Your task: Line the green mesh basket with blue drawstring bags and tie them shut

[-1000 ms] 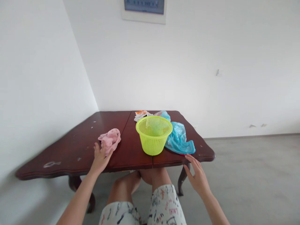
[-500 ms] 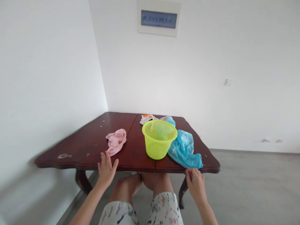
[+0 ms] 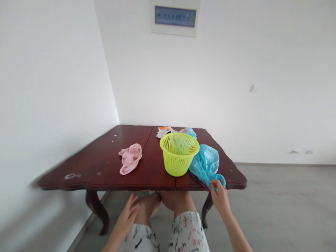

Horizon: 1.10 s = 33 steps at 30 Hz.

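Observation:
My right hand (image 3: pixel 220 196) is closed at the table's front edge, pinching the gathered end of a blue plastic bag (image 3: pixel 206 161). A thin red strip (image 3: pixel 204 186) shows beside the fingers, under the bag. Left of the bag stands a lime-green mesh basket (image 3: pixel 177 163), upright; some of the bag is behind it. My left hand (image 3: pixel 128 214) is below the table edge above my thigh, fingers stretched out and holding nothing. A crumpled pink cloth (image 3: pixel 130 159) lies on the table, apart from that hand.
The dark red wooden table (image 3: pixel 91 164) stands against the white walls. A white and orange plastic bag (image 3: pixel 165 132) and another pale blue bag (image 3: pixel 191 132) lie behind the basket. Scraps of clear plastic (image 3: pixel 72 176) lie at the left.
My left hand has drawn back from beside the pink cloth to below the table edge. My right hand has risen slightly, and the blue bag's end is bunched up at its fingers.

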Tool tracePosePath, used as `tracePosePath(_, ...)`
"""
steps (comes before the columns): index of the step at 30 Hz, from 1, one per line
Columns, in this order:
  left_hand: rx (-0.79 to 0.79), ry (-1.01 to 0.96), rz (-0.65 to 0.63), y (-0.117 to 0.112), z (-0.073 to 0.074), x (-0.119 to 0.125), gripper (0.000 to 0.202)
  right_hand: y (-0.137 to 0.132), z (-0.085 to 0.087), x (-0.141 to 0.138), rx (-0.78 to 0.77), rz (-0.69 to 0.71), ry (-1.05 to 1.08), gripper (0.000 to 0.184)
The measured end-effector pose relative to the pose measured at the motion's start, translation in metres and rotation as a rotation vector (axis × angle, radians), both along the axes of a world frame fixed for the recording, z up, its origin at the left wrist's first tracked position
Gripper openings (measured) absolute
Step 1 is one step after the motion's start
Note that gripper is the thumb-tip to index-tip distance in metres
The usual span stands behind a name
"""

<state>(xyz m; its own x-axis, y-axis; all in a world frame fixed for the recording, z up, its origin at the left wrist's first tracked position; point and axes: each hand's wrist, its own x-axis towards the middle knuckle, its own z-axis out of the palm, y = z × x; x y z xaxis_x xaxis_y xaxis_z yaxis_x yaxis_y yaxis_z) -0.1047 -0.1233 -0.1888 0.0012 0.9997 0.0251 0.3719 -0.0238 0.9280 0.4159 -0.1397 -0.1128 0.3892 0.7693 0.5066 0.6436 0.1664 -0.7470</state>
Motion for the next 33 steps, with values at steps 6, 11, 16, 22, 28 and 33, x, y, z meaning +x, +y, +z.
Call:
tracePosePath(6, -0.019, -0.080, -0.358, -0.008, 0.080, 0.040, 0.062, -0.041, 0.036, -0.094, -0.104, 0.165, 0.624, 0.066)
tracePosePath(11, -0.051, -0.355, -0.633, -0.041, 0.116, 0.128, 0.074, -0.066, 0.084, -0.160, -0.370, 0.519, 0.849, 0.068)
tracePosePath(16, -0.083, -0.471, -0.474, -0.039, 0.126, 0.165, 0.082, -0.067, 0.124, -0.159, -0.365, 0.791, 0.798, 0.069)
tracePosePath(22, 0.072, -0.402, -0.219, -0.017, 0.138, 0.126, 0.068, -0.068, 0.120, -0.125, -0.357, 0.547, 0.264, 0.047)
tracePosePath(28, 0.320, 0.248, -0.098, -0.015, 0.162, 0.083, 0.055, -0.077, 0.121, -0.104, -0.292, 0.400, 0.415, 0.012)
tracePosePath(33, 0.234, 0.562, -0.299, -0.021, 0.181, 0.069, 0.049, -0.079, 0.135, -0.097, -0.217, 0.305, 0.755, 0.043)
